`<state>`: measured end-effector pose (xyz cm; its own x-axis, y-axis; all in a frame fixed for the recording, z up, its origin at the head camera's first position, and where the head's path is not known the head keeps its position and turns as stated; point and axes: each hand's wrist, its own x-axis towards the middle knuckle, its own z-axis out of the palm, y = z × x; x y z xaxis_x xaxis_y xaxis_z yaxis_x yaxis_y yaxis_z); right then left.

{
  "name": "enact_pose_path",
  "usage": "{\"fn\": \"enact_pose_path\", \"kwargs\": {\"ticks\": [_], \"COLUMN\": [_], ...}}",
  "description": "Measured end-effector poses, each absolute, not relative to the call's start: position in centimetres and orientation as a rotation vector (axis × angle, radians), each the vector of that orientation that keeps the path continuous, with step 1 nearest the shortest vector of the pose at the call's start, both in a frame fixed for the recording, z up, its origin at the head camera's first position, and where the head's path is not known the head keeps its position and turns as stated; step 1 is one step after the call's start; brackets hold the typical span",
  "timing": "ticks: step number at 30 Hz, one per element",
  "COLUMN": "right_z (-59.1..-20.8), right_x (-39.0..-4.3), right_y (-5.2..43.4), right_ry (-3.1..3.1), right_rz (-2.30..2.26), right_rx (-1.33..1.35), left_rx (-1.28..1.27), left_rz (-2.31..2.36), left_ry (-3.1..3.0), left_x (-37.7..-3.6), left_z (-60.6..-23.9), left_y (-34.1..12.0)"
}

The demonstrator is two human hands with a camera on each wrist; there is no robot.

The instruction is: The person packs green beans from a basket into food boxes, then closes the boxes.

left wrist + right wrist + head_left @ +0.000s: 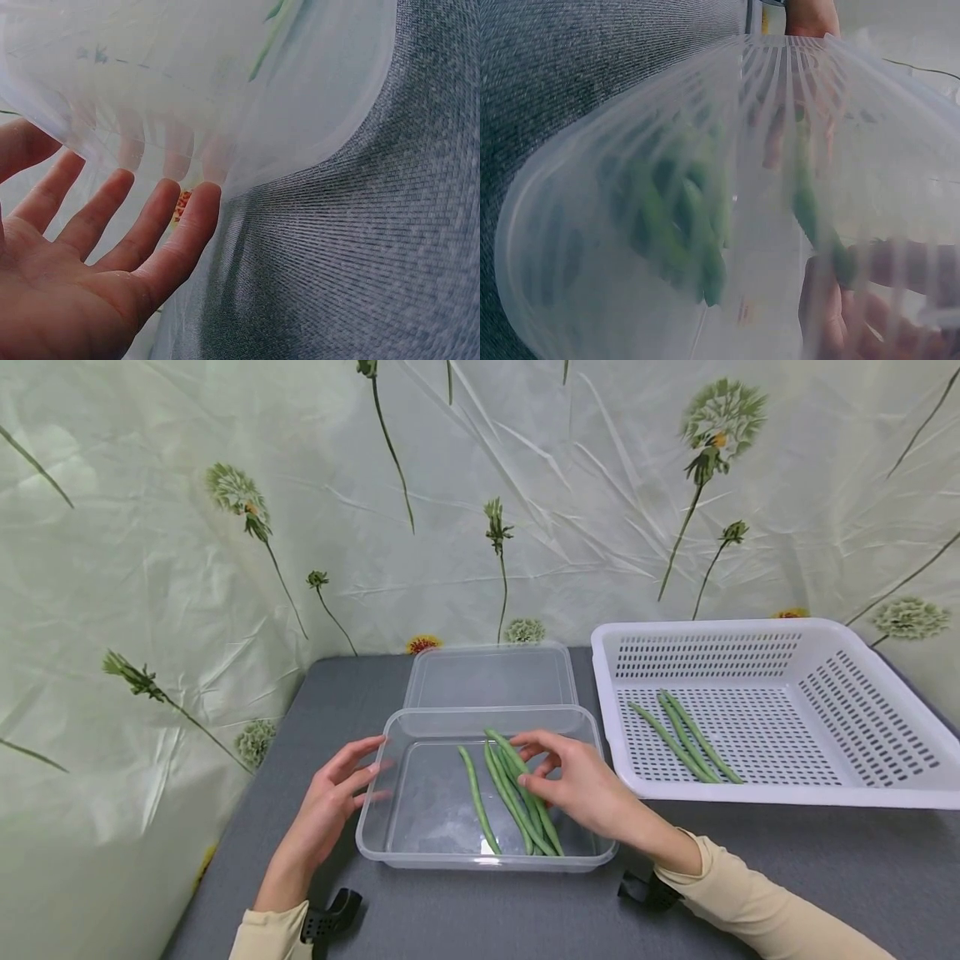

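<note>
clear plastic container (420, 843): on the grey table (750, 860), landmark for all below. green beans (517, 793): a bunch lying inside it, right of centre, one apart to the left. right hand (581, 781): inside the container, fingers loosely curled over the bunch, touching it. left hand (330, 802): at the container's left wall, fingers straight, fingertips against it. clear lid (491, 677): just behind. white perforated basket (862, 635): to the right, holding three more beans (686, 739).

**Green beans in clear container**

Several long green beans (517, 797) lie lengthwise, bunched toward the right of a clear rectangular plastic container (397, 835). One bean lies slightly apart, left of the bunch. The container stands flat, uncovered.
</note>
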<state>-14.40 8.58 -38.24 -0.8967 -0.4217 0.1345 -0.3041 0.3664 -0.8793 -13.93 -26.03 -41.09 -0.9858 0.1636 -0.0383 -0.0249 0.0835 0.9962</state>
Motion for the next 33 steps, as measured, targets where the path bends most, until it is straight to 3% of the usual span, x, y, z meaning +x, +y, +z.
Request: {"fn": "enact_pose_path", "kwargs": {"ticks": [33], "right_z": [-38.25], "right_x": [-14.27], "right_y": [8.71], "right_ry": [2.622], "right_rz": [-1.502], "right_rx": [-0.725], "left_rx": [0.172], "left_rz": [2.051], "left_ry": [2.198], "left_x": [-14.01], "left_z": [-41.19], "left_y": [-26.03]}}
